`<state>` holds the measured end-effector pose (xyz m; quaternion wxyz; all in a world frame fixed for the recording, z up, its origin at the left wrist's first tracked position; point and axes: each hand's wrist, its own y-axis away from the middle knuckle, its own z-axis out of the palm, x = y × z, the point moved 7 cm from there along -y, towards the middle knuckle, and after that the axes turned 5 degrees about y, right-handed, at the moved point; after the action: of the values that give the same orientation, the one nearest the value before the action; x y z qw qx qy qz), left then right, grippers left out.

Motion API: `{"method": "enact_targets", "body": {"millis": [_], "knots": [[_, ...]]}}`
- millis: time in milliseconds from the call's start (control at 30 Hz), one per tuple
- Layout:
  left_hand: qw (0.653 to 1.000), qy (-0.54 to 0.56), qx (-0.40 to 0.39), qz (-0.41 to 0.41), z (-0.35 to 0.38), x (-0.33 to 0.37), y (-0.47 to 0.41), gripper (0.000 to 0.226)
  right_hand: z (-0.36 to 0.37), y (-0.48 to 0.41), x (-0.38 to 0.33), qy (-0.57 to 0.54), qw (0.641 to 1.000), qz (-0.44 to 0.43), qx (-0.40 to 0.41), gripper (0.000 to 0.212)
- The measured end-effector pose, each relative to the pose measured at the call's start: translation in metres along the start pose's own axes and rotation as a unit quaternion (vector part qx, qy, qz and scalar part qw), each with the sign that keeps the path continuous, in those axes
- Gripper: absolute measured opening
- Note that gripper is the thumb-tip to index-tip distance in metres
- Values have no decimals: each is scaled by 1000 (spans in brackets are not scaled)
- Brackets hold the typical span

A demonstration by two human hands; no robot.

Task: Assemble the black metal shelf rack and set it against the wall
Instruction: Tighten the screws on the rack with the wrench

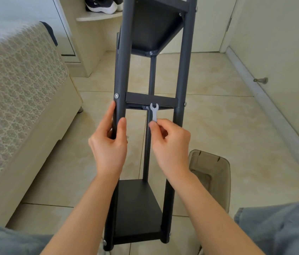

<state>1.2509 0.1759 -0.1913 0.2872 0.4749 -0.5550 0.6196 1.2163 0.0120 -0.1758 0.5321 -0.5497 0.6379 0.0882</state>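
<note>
**Black frame in a pale room**

The shelf rack (121, 70) is matt black throughout, poles, crossbars and shelf boards alike, broken only by small silver bolt heads (116, 96). The wrench (154, 112) is pale silver-grey. The floor (218, 126) is glossy cream-beige tile with faint tan mottling and thin dark grout lines. Along the floor's left edge the bed cover (16, 89) carries a tan-and-cream scale-like lattice above a plain cream bed base (44, 150). Near the floor's near right corner is a translucent smoky-brown bin (216, 162). The trousers (282, 227) are faded grey-blue. At the far edge, dark navy shoes (101, 4) with white soles sit on a cream corner shelf (97, 16). The wall (282, 43) is off-white.
</note>
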Motion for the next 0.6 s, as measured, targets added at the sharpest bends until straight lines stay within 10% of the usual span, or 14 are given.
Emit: {"method": "enact_targets", "body": {"millis": [600], "knots": [[1000, -9, 4, 25, -15, 14, 8, 52, -46, -102, 4, 26, 941, 202, -272, 16]]}}
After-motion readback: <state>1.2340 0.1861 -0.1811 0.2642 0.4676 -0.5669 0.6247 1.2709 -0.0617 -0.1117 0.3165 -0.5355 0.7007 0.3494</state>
